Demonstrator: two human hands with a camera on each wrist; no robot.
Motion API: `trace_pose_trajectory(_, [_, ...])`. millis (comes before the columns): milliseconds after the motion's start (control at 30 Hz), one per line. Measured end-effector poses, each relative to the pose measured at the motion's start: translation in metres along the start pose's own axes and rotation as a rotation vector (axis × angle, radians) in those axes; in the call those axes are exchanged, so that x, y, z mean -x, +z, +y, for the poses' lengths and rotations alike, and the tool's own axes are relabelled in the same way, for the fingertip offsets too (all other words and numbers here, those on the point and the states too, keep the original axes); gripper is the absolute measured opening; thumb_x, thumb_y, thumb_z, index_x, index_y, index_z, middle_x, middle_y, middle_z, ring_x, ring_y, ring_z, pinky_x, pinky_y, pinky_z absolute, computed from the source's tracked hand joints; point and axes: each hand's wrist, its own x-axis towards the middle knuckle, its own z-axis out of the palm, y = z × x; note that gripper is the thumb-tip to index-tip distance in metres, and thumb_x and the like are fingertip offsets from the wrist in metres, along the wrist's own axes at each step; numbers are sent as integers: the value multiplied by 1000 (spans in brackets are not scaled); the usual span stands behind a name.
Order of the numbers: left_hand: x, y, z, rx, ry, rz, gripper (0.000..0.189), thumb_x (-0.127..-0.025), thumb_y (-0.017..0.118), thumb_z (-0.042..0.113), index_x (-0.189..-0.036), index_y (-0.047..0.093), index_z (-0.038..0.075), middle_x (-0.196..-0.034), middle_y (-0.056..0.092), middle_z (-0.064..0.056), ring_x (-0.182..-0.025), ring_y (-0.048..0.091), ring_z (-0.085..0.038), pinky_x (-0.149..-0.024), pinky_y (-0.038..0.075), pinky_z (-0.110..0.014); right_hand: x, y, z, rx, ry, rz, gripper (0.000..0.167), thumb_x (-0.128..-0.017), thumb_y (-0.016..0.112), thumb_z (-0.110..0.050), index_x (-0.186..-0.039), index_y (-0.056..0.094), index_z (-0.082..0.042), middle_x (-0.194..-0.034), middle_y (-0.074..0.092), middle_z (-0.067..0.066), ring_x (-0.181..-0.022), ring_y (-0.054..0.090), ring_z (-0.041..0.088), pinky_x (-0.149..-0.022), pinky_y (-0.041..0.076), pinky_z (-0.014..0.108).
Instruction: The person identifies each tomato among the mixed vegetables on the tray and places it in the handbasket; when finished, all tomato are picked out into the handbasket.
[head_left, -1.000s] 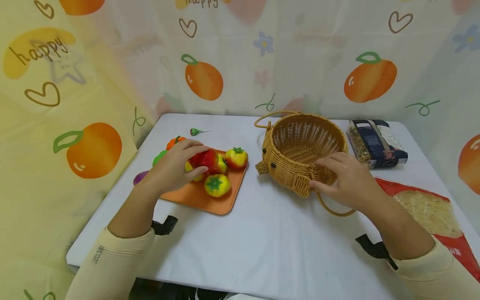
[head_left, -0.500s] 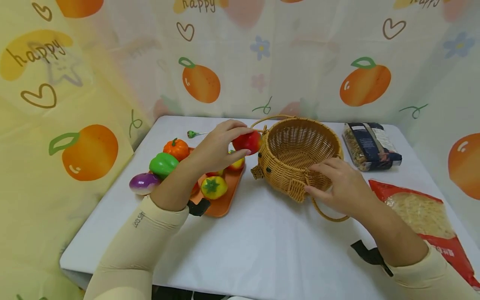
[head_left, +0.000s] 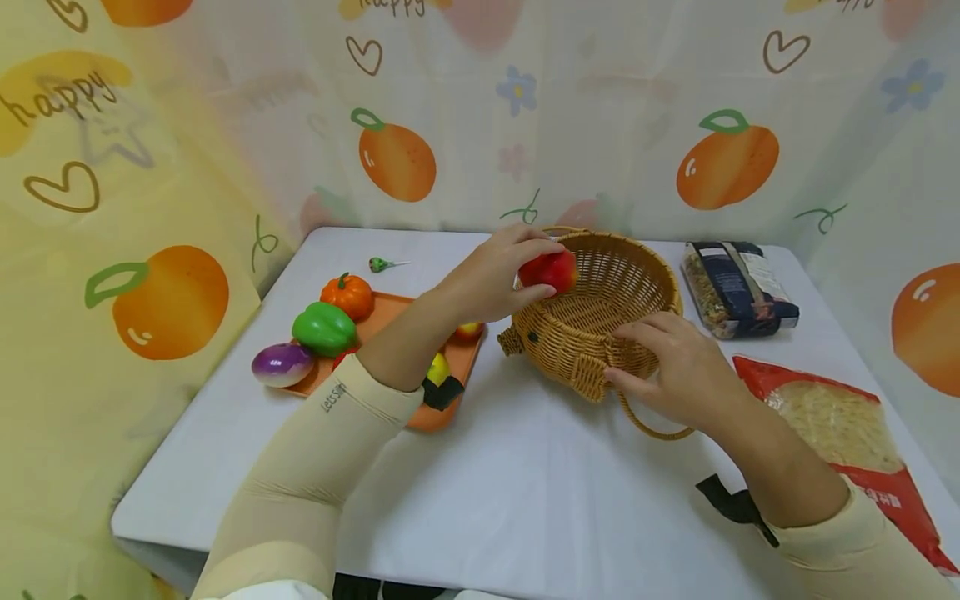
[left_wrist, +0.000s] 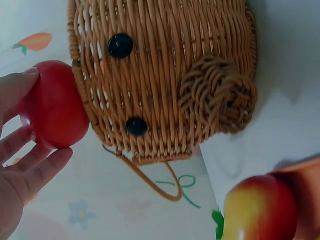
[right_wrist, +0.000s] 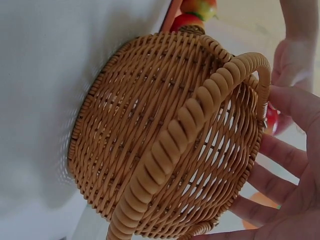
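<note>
My left hand (head_left: 487,275) grips a smooth, round red fruit (head_left: 549,272) at the left side of a wicker basket's rim. In the left wrist view the fruit (left_wrist: 55,105) sits between thumb and fingers, right at the rim. The wicker basket (head_left: 566,337) has an animal face with dark eyes and a woven snout, and stands tilted toward me. My right hand (head_left: 682,367) holds its near rim, thumb outside and fingers over the edge. In the right wrist view a thick wound handle (right_wrist: 170,145) crosses in front of the basket.
Left of the basket an orange tray (head_left: 386,310) holds fruit partly hidden by my left arm. Beside it are an orange pumpkin (head_left: 348,296), a green pepper (head_left: 324,329) and a purple eggplant (head_left: 282,365). A dark packet (head_left: 738,287) and a red bag (head_left: 832,417) lie at right.
My left hand has lifted the red fruit off the tray and carried it rightward to the basket's rim. My right hand has stayed at the basket.
</note>
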Motion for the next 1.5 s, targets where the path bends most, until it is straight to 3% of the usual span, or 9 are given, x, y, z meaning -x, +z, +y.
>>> trace_pose_trajectory(233, [-13, 14, 7, -29, 46, -63, 52, -95, 73, 32, -143, 60, 17, -142, 53, -6, -133, 48, -24, -107, 49, -39, -3, 0, -2, -7, 8, -19, 48, -86, 82, -38, -125, 71, -13, -123, 65, 15, -118, 58, 36, -93, 54, 60])
trace_pose_trajectory(367, [-19, 20, 9, -62, 60, -151, 50, -97, 71, 33, -143, 60, 19, -142, 53, -5, -130, 51, -23, -103, 52, -36, -3, 1, -2, -12, 7, -18, 47, -86, 81, -38, -125, 71, -13, -122, 65, 14, -117, 58, 35, -92, 55, 59])
trace_pose_trajectory(633, [-30, 16, 15, -161, 57, -334, 51, -100, 66, 34, -148, 56, 22, -146, 52, -3, -131, 50, -22, -104, 49, -34, -3, 2, -1, -15, 4, -3, 47, -85, 82, -37, -125, 71, -13, -121, 65, 13, -117, 58, 33, -93, 55, 58])
trace_pose_trajectory(767, [-31, 15, 16, -173, 52, -367, 53, -101, 65, 35, -151, 53, 23, -151, 49, -2, -138, 46, -21, -111, 44, -35, -2, 3, -1, -18, 2, 1, 47, -85, 82, -36, -125, 71, -13, -121, 65, 13, -117, 58, 34, -94, 54, 58])
trace_pose_trajectory(1000, [-20, 13, 16, -141, 67, -283, 52, -99, 68, 34, -148, 56, 22, -152, 46, -5, -140, 43, -26, -112, 44, -36, -2, 3, -1, -21, 8, -1, 48, -85, 82, -37, -125, 71, -12, -122, 65, 14, -117, 58, 34, -94, 54, 58])
trace_pose_trajectory(1200, [-2, 3, 16, -156, 42, -246, 55, -98, 68, 38, -149, 54, 23, -156, 42, -7, -143, 40, -28, -112, 45, -40, -2, 1, -1, -32, 24, -23, 49, -87, 80, -41, -127, 70, -14, -125, 64, 14, -119, 57, 35, -94, 54, 60])
trace_pose_trajectory(1333, [14, -6, 10, -161, -13, -267, 61, -97, 69, 41, -152, 51, 23, -159, 39, -8, -146, 37, -31, -116, 40, -45, -1, 1, 0, -33, 20, -18, 48, -87, 80, -40, -126, 70, -14, -124, 64, 13, -118, 57, 34, -93, 55, 59])
trace_pose_trajectory(1500, [34, -15, -2, -157, -135, -333, 68, -95, 71, 43, -156, 44, 27, -165, 30, -8, -150, 30, -36, -118, 37, -52, 1, 2, 2, -29, 12, 10, 45, -86, 82, -37, -122, 72, -13, -121, 65, 13, -115, 59, 33, -91, 55, 57])
